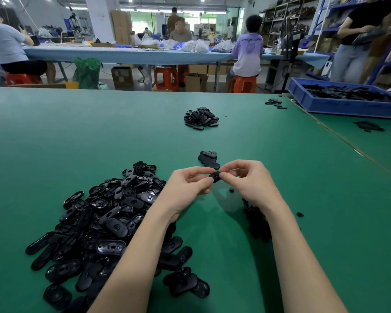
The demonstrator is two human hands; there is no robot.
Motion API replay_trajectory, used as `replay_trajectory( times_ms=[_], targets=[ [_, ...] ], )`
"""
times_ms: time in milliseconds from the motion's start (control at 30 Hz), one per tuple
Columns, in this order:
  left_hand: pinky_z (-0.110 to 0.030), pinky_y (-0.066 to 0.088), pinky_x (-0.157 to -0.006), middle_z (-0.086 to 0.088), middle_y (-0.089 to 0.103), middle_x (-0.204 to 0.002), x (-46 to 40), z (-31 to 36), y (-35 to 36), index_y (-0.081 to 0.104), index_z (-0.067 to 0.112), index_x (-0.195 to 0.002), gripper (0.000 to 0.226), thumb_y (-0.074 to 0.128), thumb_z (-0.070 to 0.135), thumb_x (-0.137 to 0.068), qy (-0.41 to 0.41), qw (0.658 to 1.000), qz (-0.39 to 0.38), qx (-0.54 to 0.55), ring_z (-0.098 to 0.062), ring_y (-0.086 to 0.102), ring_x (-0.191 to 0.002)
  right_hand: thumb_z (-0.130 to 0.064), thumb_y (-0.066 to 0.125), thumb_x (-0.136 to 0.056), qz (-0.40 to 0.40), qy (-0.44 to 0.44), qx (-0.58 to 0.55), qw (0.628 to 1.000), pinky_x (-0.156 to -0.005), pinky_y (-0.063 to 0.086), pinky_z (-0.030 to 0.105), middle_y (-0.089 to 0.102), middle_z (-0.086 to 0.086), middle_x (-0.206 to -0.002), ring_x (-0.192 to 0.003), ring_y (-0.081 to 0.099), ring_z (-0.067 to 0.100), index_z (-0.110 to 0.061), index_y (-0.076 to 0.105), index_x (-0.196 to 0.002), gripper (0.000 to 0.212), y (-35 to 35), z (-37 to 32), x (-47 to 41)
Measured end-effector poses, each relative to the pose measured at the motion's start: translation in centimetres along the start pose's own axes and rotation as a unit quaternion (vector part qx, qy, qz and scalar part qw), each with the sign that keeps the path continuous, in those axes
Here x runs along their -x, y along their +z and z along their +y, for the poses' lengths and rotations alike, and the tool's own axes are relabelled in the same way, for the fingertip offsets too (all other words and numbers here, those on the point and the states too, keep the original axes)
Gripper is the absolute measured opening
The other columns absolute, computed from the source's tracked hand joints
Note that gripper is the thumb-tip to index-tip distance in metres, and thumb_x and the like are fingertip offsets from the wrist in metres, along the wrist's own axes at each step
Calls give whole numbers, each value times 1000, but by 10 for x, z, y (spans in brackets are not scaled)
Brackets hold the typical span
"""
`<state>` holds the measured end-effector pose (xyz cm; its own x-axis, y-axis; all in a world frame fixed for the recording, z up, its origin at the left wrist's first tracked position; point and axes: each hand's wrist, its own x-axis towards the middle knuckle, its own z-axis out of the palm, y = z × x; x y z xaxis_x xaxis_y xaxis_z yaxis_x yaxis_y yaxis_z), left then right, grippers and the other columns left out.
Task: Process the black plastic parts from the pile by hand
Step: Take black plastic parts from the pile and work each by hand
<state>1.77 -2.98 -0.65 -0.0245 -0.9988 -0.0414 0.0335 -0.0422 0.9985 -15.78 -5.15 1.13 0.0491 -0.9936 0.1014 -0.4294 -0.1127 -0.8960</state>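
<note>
Pinching one black part (215, 176) between them above the green table (77, 132), left hand (189, 185) and right hand (246, 179) both grip it. Large pile (113, 222) lies left; small stack (208, 159) just beyond the hands.

One head-worn, wide-angle view looks forward and down from close above the near edge of the flat green work table (77, 136), facing the far workshop benches.
</note>
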Motion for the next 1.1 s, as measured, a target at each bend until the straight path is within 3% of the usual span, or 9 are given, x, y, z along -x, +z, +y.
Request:
replay_trajectory(
  times_ms=[133, 267, 500, 633, 833, 967, 1100],
  targets=[
    [-21, 58, -82, -11, 77, -99, 1, 2, 0, 73, 6, -113, 21, 65, 0, -94, 5, 1000, -6, 18, -16, 72, -84, -26, 78, -87, -2, -12, 47, 999, -53, 39, 7, 69, -12, -71, -53, 55, -7, -29, 78, -83, 5, -1, -1, 0],
    [-16, 56, -79, -8, 78, -100, 4, 5, 0, 74, 7, -108, 19, 63, -2, -94, 12, 999, -9, 43, -19, 76, -92, -25, 76, -88, -15, -7, 48, 999, -51, 37, 5, 69, -11, -68, -51, 54, -8, -29, 78, -82, 7, -1, -3, 1],
    [-16, 56, -79, -9, 78, -95, 4, 6, 0, 74, 7, -105, 17, 64, -2, -94, 13, 999, -4, 34, -17, 75, -88, -26, 77, -86, -24, 11, 42, 999, -57, 43, 14, 66, -14, -59, -55, 56, 0, -30, 77, -80, 8, -1, -4, 1],
    [-17, 57, -78, -12, 78, -91, 3, 5, 0, 74, 7, -100, 15, 63, -2, -94, 15, 1000, 8, 18, -15, 72, -81, -34, 81, -79, 10, 32, 61, 998, -67, 49, 27, 71, -19, -64, -65, 66, 5, -35, 75, -82, 7, 1, -4, 0],
    [-16, 56, -73, -12, 76, -88, 3, 6, -3, 73, 7, -100, 17, 59, -2, -97, 5, 1000, 19, 23, -11, 70, -73, -44, 86, -74, 13, 50, 52, 997, -73, 52, 29, 73, -16, -73, -72, 67, 7, -37, 76, -82, 15, 4, -5, -1],
    [-17, 58, -75, -10, 75, -87, 3, 8, -3, 73, 7, -103, 23, 54, -4, -98, -10, 999, 15, 31, -10, 69, -73, -40, 89, -74, -31, 81, -45, 995, -63, 42, 25, 72, -14, -68, -58, 57, 0, -28, 78, -78, 16, 4, -3, 1],
    [-17, 57, -77, -11, 74, -90, 5, 8, 0, 73, 7, -99, 19, 60, -6, -94, -18, 1000, 12, 21, -15, 64, -76, -38, 89, -74, -41, 84, -57, 994, -63, 41, 24, 72, -12, -66, -51, 54, -6, -24, 79, -79, 18, 6, 0, 3]
  ],
)
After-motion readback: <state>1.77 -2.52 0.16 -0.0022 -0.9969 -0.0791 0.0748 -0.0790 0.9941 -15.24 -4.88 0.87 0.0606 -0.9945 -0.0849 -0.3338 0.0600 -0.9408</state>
